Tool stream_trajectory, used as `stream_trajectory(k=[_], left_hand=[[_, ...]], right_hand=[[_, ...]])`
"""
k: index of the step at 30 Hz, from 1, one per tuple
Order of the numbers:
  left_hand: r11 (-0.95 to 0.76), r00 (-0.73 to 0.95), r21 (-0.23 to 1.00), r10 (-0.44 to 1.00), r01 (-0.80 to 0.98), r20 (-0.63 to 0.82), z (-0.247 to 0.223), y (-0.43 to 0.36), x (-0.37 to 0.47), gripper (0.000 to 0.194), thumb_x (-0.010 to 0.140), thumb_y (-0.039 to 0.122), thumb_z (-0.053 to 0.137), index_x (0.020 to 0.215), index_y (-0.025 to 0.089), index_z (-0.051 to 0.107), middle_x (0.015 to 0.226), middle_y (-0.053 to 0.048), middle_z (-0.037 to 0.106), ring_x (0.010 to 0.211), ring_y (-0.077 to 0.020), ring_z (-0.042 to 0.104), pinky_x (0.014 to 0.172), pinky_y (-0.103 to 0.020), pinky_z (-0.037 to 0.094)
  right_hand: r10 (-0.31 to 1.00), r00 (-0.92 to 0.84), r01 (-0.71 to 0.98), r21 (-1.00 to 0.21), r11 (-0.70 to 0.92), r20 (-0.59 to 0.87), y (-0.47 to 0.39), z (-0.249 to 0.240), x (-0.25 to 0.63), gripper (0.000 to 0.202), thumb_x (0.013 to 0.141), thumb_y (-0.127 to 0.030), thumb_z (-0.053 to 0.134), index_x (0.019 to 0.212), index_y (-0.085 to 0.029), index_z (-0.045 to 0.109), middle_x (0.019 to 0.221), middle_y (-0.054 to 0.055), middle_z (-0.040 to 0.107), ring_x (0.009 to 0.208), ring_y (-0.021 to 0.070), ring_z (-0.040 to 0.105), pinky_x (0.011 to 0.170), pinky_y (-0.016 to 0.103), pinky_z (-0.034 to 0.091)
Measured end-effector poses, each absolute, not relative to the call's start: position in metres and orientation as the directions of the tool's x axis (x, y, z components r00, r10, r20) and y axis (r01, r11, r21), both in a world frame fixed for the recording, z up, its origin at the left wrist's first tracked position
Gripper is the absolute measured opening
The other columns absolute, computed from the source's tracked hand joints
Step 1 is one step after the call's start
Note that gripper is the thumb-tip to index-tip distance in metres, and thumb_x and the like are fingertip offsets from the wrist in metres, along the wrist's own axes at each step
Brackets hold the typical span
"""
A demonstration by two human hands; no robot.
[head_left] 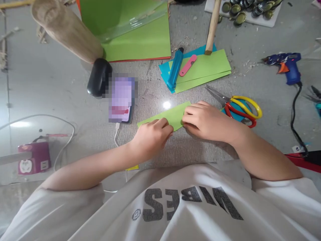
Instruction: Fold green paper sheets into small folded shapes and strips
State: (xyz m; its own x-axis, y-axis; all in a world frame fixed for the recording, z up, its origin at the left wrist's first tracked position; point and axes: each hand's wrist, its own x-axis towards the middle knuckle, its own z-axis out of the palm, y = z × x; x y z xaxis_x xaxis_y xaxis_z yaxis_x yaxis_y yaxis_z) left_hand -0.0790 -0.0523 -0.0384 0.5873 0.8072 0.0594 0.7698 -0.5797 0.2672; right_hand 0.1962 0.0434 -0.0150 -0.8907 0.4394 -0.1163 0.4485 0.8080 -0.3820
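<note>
A strip of light green paper [173, 115] lies at a slant on the table in front of me. My left hand [154, 135] rests at its near edge, fingers curled and pressed onto the paper. At the strip's right end, my right hand [204, 120] pinches the paper between thumb and bent fingers; the fingertips hide that end. Just beyond my right hand lie scissors [232, 100] with one yellow and one red handle, blades slightly apart, over a piece of blue paper [238, 108].
More green strips [208, 72] lie behind, under a blue utility knife [175, 68], a pink cutter [188, 65] and a wooden stick [213, 30]. A glue gun [288, 65] is at right. A phone [122, 98], black case [99, 77] and wooden cylinder [69, 30] stand left.
</note>
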Motion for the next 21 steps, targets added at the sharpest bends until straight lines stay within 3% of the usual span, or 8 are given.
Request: stream_trajectory(k=[6, 12, 17, 21], left_hand=[[-0.586, 0.626, 0.328, 0.779, 0.741, -0.023, -0.039, -0.041, -0.085, 0.027, 0.120, 0.012, 0.059, 0.107, 0.017, 0.082, 0.098, -0.006, 0.078, 0.079, -0.0228, 0.075, 0.063, -0.035, 0.051], [-0.641, 0.664, 0.277, 0.748, 0.716, 0.013, -0.039, -0.041, -0.084, 0.022, 0.118, 0.017, 0.063, 0.104, 0.017, 0.080, 0.097, -0.008, 0.077, 0.076, -0.0250, 0.073, 0.056, -0.036, 0.046], [-0.651, 0.681, 0.283, 0.732, 0.704, -0.010, -0.032, -0.043, -0.087, 0.021, 0.119, 0.018, 0.066, 0.104, 0.018, 0.080, 0.100, -0.008, 0.076, 0.076, -0.0229, 0.071, 0.057, -0.034, 0.044], [-0.569, 0.642, 0.394, 0.763, 0.722, -0.076, -0.028, -0.037, -0.093, 0.023, 0.119, 0.013, 0.065, 0.105, 0.017, 0.083, 0.103, -0.006, 0.074, 0.075, -0.0190, 0.067, 0.061, -0.032, 0.047]], right_hand=[[0.447, -0.883, 0.462, -0.437, 0.772, -0.143, 0.047, -0.016, 0.197, 0.031, 0.125, -0.022, 0.059, 0.100, -0.020, 0.078, 0.097, 0.006, 0.068, 0.095, 0.0257, 0.058, 0.094, 0.040, 0.035], [0.440, -0.889, 0.450, -0.431, 0.782, -0.130, 0.048, -0.019, 0.197, 0.030, 0.124, -0.020, 0.064, 0.099, -0.020, 0.080, 0.098, 0.006, 0.071, 0.095, 0.0255, 0.057, 0.092, 0.039, 0.031], [0.429, -0.900, 0.426, -0.368, 0.827, -0.079, 0.046, -0.024, 0.199, 0.030, 0.123, -0.014, 0.062, 0.101, -0.019, 0.080, 0.099, 0.007, 0.072, 0.094, 0.0260, 0.056, 0.090, 0.040, 0.030], [0.434, -0.897, 0.439, -0.299, 0.847, -0.087, 0.040, -0.021, 0.197, 0.030, 0.122, -0.009, 0.058, 0.105, -0.018, 0.081, 0.100, 0.008, 0.072, 0.094, 0.0274, 0.056, 0.090, 0.041, 0.031]])
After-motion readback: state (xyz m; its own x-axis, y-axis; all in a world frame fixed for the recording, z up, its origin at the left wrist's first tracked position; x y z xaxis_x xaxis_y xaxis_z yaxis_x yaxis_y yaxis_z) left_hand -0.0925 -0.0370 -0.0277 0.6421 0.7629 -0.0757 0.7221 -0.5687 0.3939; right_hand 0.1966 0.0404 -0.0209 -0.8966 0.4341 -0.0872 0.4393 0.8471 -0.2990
